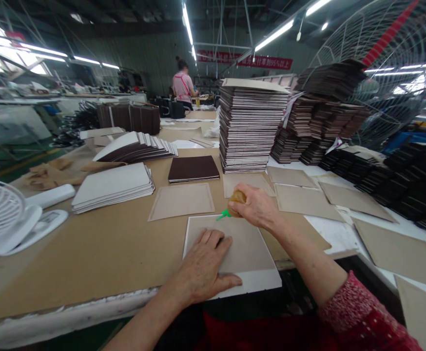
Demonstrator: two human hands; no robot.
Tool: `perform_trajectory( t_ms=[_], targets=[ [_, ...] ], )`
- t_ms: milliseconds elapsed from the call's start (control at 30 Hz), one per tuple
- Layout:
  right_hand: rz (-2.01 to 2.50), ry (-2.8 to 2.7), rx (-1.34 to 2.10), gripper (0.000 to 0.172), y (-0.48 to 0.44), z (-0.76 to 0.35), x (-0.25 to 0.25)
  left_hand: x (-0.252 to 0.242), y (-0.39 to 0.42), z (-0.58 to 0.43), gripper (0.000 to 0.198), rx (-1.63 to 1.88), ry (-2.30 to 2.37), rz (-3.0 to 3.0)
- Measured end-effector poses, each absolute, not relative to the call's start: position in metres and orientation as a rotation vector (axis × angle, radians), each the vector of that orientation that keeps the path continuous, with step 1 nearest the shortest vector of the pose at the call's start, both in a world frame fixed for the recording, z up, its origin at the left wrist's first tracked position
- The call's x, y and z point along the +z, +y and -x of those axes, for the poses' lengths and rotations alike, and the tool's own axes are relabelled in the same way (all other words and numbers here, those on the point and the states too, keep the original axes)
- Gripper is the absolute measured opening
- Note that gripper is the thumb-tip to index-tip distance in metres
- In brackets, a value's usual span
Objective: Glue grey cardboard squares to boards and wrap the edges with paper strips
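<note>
— Head view: where's the card?
— The card (247, 243) lies at six o'clock, on the near edge of the surface (106, 253). The left hand (202, 270) presses flat on it, grip spread wide.
— And the right hand (259, 207)?
— Its grip wraps a bottle (237, 197), its green nozzle (223, 214) above the card's twelve o'clock edge. A stack (251, 126) stands beyond.
</note>
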State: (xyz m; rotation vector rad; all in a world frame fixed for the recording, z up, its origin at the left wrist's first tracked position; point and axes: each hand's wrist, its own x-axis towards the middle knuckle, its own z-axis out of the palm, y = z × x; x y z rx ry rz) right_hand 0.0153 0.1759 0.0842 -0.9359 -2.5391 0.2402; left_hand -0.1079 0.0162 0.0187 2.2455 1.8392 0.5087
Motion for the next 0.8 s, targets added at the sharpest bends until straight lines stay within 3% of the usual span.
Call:
perform_trajectory(
  t_ms=[233,533,800],
  targets=[
    [0.895,-2.538,0.297,0.02,0.172,0.001,0.081,0.018,0.016,0.108,0.073,0.548,1.827,-2.228],
    [1.115,-2.422,0.379,0.02,0.194,-0.056,0.082,0.015,0.016,0.109,0.071,0.595,1.815,-2.243],
    [1.18,-2.148,0.712,0.02,0.194,-0.082,0.072,0.016,0.014,0.107,0.066,0.564,1.823,-2.256]
  ],
)
